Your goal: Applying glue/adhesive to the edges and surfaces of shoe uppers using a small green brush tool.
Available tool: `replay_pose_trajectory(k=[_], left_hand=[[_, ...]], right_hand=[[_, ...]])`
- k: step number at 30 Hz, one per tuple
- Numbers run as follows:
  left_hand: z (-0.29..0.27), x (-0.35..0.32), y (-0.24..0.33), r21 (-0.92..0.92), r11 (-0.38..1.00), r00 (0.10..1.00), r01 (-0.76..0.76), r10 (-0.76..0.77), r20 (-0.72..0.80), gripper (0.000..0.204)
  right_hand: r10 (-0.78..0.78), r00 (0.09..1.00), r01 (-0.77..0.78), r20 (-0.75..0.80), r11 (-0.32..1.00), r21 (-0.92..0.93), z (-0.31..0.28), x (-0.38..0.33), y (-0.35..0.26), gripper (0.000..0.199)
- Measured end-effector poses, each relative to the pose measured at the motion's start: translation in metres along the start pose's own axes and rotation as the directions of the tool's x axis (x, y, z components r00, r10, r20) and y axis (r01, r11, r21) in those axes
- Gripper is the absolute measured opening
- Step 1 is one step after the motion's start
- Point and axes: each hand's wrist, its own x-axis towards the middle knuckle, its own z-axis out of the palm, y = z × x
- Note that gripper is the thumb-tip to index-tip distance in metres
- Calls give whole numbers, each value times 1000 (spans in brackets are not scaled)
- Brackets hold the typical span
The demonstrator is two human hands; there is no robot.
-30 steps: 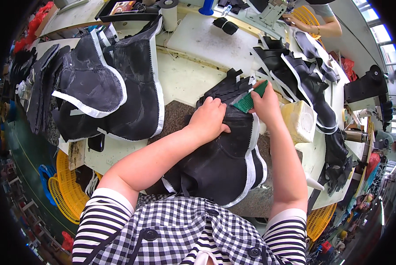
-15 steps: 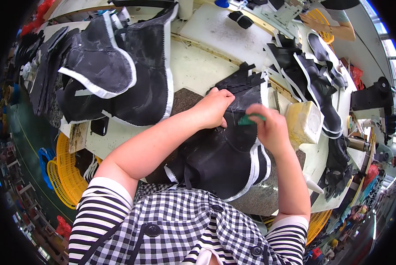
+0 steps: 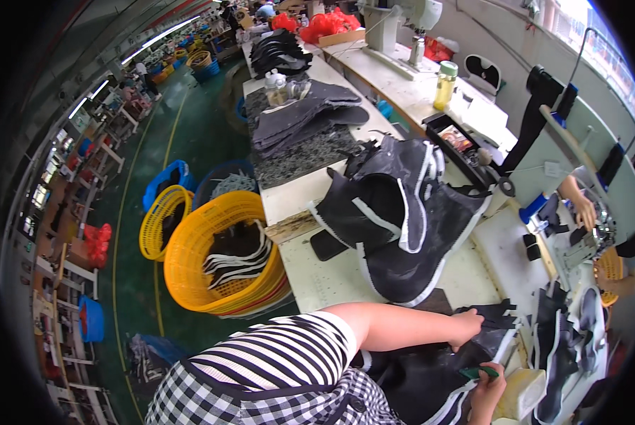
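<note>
A black boot-upper piece (image 3: 416, 372) with white edging lies on the worktable in front of me, at the lower right. My left hand (image 3: 466, 329) is closed on its upper part, fingers bent and pressed together by several black flaps. Lower down, my right hand (image 3: 489, 391) grips a small flat green tool (image 3: 479, 372), which touches or hovers close over the black surface near the white edge; I cannot tell which. A block-shaped pale yellow container (image 3: 521, 394) stands right beside my right hand. The piece's near part is hidden behind my arm and checked clothing.
Stacked black pieces with white edging (image 3: 431, 234) lie beyond my left arm, next to a dark phone (image 3: 327, 245). Yellow baskets (image 3: 190, 301) stand on the green floor at left. Another person's hand (image 3: 579, 205) is at a machine at right. More edged pieces (image 3: 554, 347) lie there.
The view has swung left and up, so the floor, baskets and far tables show and my hands sit at the lower right. Both hands stay at the same piece, the green tool still held.
</note>
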Motion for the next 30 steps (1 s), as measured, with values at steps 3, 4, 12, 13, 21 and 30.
replay_pose_trajectory(k=[3, 4, 12, 13, 21, 30], left_hand=[[-11, 5, 8, -41, 993, 991, -111, 114, 70, 56], [-21, 0, 5, -48, 993, 993, -108, 110, 43, 55], [-54, -11, -1, -187, 976, 993, 109, -99, 58, 76], [-50, -6, 1, -199, 976, 995, 92, -80, 66, 78], [-46, -19, 9, -212, 963, 984, 167, -150, 93, 78], [-39, -31, 20, -203, 969, 986, 143, -157, -53, 79]], right_hand=[[-62, 949, 109, -310, 984, 138, 12, -8, 1, 11], [-125, 943, 144, -308, 989, 42, 16, -4, -13, 11], [-26, 779, 177, -627, 967, 180, 30, 3, 6, 14], [-79, 752, 196, -655, 975, 106, 31, 0, 15, 15], [194, 861, -196, -469, 980, 45, 49, -72, 15, 15], [255, 845, -77, -471, 928, 364, 30, -4, 1, 17]])
